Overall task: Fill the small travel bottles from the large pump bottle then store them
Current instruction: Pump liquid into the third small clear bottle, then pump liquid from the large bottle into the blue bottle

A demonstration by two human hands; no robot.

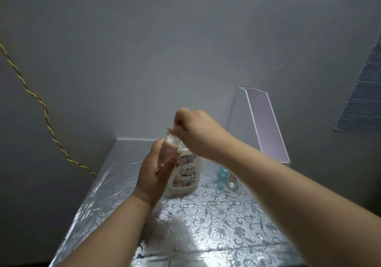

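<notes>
Silver floral tabletop, beneath a small clear plastic travel bottle we hold upright.
Our left hand grips its body; our right hand, directly above, pinches its top.

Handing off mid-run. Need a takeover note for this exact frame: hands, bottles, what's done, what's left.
Left hand: holds a clear travel bottle upright in front of the large bottle.
Right hand: pinches that bottle's top; too blurred to tell if the cap is on or off.
A teal bottle and a second clear bottle stand on the table right of the large bottle, partly behind the right forearm.
A clear stand is at back right.
Done: unclear, fill levels unreadable.
Left: fill, cap and store; all three small bottles are still out.
</notes>
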